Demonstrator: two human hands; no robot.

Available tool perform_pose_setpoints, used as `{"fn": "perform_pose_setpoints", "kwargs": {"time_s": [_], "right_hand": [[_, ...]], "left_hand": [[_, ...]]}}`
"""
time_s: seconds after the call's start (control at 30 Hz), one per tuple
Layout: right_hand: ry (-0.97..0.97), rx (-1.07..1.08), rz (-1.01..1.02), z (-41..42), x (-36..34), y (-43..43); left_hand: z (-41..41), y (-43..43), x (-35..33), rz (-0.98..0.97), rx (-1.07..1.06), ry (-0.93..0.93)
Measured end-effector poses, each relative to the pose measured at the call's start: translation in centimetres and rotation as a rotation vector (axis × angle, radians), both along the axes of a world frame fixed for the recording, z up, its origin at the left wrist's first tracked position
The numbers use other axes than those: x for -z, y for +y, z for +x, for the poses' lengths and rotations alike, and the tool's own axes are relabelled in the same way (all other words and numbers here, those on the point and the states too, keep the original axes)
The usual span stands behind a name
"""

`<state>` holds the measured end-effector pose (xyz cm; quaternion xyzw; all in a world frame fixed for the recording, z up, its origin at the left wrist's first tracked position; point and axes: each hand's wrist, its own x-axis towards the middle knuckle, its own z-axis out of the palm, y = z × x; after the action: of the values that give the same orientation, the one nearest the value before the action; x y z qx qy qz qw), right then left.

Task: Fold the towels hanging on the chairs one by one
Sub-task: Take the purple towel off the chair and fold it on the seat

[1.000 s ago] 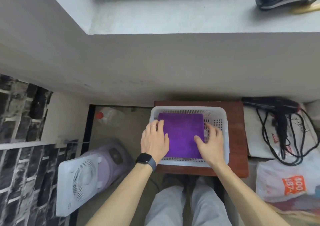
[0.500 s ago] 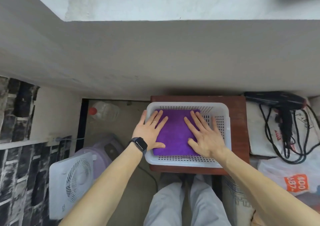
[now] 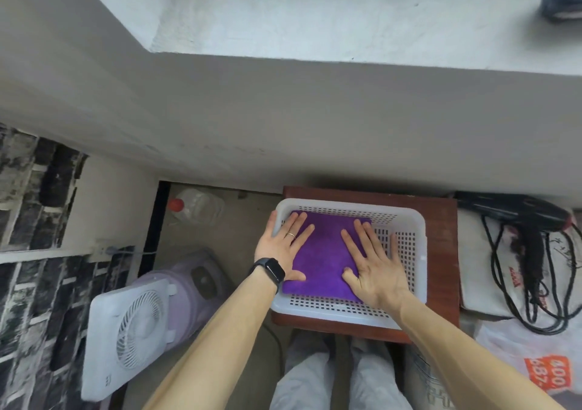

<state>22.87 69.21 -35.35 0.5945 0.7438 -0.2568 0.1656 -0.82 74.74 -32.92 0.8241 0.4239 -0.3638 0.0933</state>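
Purple towel (image 3: 324, 252) lies flat in the white basket (image 3: 412, 252), directly beneath my palms. My left hand (image 3: 280, 247) covers its left edge, my right hand (image 3: 374, 268) its right, fingers straight.

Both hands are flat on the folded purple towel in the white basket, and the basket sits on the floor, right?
Not quite. In the head view the white basket stands on a reddish-brown wooden table, not the floor. The left hand and right hand do lie flat on the folded purple towel inside it.
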Motion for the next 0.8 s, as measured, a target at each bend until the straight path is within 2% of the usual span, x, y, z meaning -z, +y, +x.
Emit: {"fn": "perform_pose_setpoints", "kwargs": {"time_s": [0.13, 0.27, 0.37, 0.5, 0.67, 0.8], "right_hand": [[-0.027, -0.042, -0.003, -0.3, -1.8, 0.0], [-0.058, -0.108, -0.012, -0.8, -5.1, -0.4], [-0.055, -0.177, -0.020, -1.1, -8.1, -0.8], [0.057, -0.327, 0.008, -2.9, -11.9, -2.2], [0.178, -0.588, 0.092, -7.6, -16.5, -6.1], [0.397, -0.797, 0.187, -13.0, -18.8, -10.7]], "left_hand": [[0.1, -0.9, -1.5, -0.007, -0.073, -0.034], [1.4, -3.5, -5.1, 0.027, -0.245, -0.131], [2.6, -6.2, -8.1, 0.053, -0.499, -0.228], [2.6, -11.3, -11.3, 0.131, -0.850, -0.391], [-0.4, -21.0, -14.6, 0.324, -1.289, -0.531], [-3.3, -29.9, -17.4, 0.550, -1.637, -0.629]]}}
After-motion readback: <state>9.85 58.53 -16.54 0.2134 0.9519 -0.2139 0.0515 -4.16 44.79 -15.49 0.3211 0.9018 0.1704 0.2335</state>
